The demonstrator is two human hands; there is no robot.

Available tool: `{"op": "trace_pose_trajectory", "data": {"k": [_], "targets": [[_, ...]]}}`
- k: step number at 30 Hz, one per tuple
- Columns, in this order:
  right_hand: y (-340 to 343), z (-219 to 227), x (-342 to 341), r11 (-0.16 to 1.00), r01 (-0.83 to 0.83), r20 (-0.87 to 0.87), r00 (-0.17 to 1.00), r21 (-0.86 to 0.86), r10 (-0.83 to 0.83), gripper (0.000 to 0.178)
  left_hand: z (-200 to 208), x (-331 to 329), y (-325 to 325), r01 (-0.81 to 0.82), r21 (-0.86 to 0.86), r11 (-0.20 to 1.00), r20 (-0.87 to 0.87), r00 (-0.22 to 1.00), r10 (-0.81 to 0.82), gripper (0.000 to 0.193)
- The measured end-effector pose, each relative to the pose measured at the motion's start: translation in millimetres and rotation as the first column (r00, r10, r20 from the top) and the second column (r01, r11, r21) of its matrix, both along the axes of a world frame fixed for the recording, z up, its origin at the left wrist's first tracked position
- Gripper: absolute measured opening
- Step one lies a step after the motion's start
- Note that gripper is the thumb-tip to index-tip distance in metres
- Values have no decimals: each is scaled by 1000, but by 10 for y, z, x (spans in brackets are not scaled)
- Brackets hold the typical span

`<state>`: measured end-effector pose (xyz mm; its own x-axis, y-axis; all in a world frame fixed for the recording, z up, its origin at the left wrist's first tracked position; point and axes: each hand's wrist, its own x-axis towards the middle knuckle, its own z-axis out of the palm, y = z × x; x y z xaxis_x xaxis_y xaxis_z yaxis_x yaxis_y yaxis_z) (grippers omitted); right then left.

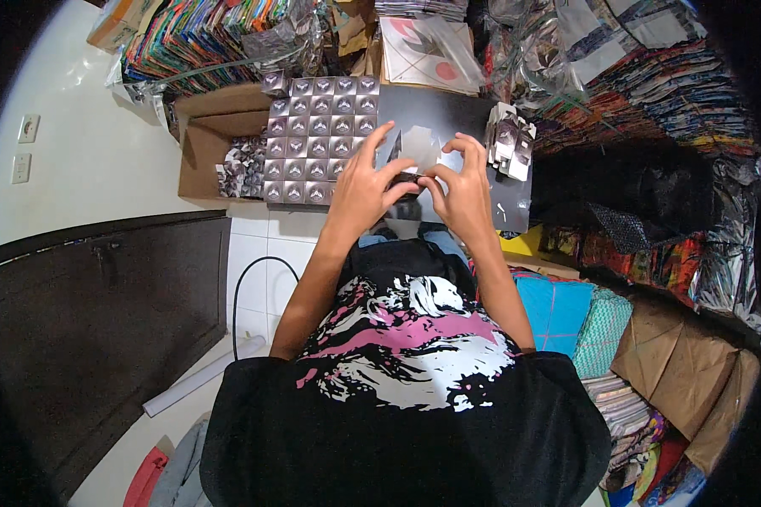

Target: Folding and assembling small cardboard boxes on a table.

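Observation:
Both my hands hold one small printed carton (418, 148) over the dark table's near edge. Its pale inner side faces up, with the flaps spread open at the far end. My left hand (366, 188) pinches the carton's near edge between thumb and index finger. Close beside it, my right hand (462, 188) grips the same edge with its thumb and fingertips. To the left, rows of small silver-grey boxes (320, 139) stand side by side. A pile of flat, unfolded cartons (510, 144) lies right of my right hand.
An open cardboard box (199, 156) at the left contains many small printed pieces. The dark tabletop (469, 112) shows beyond my hands, with white scraps (500, 209) at its right. Stacks of colourful packaging (203, 46) line the back and right. A blue wrapped bundle (552, 311) sits lower right.

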<state>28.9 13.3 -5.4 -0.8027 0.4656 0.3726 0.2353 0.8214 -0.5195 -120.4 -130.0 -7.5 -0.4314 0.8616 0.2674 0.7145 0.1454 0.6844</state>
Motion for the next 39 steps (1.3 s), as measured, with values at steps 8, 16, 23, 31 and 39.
{"op": "trace_pose_trajectory", "data": {"k": [8,16,23,31,39], "targets": [[-56,189,-38,961,-19,-126,992,-275,-17,16,-193,258,118,-192,39,981,203,962,181,103],[30,201,36,962,-75,-339,941,-262,-19,30,-45,140,71,-78,176,981,483,875,-17,92],[133,217,43,973,-179,-280,951,-143,134,30,-67,71,-3,59,90,994,263,961,-81,61],[42,273,45,978,-189,-102,978,-84,180,30,60,5,-24,116,58,992,188,974,-125,53],[57,126,81,990,-134,171,977,38,125,13,-6,12,4,44,113,993,142,988,-60,54]]}}
